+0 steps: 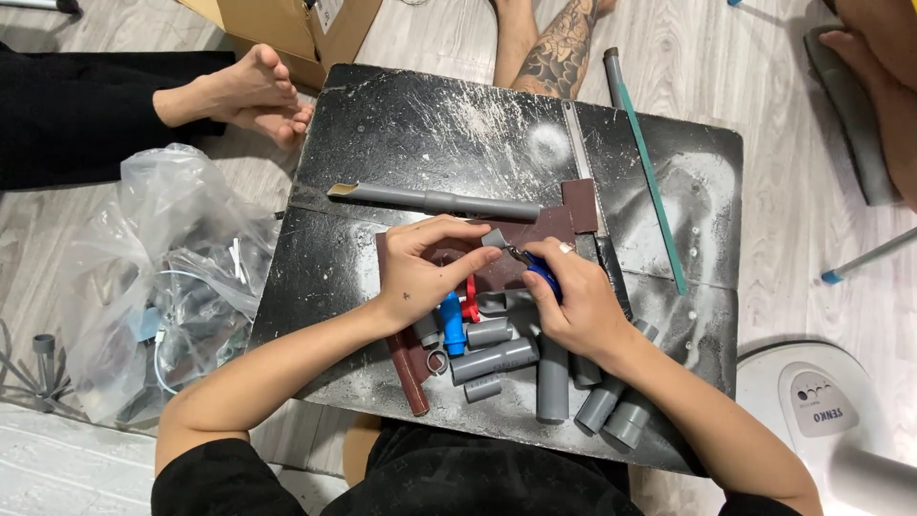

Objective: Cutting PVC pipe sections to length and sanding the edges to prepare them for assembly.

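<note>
My left hand [427,268] pinches a small grey pipe fitting [494,238] over a brown sheet of sandpaper [559,225] on a black scratched board [401,134]. My right hand [573,296] grips a tool with a blue handle [544,279], its metal tip touching the fitting. Below my hands lie several grey pipe pieces [495,360], a blue valve part [452,323] and a red lever [471,298]. A long grey pipe with a slanted end [435,201] lies just beyond my fingers.
A clear plastic bag [153,277] of parts sits left of the board. A green-edged strip [651,182] and a metal ruler [579,143] lie at right. Other people's bare feet [250,91] and a tattooed leg [559,53] are beyond the board, beside a cardboard box [287,29]. A white appliance [821,411] stands lower right.
</note>
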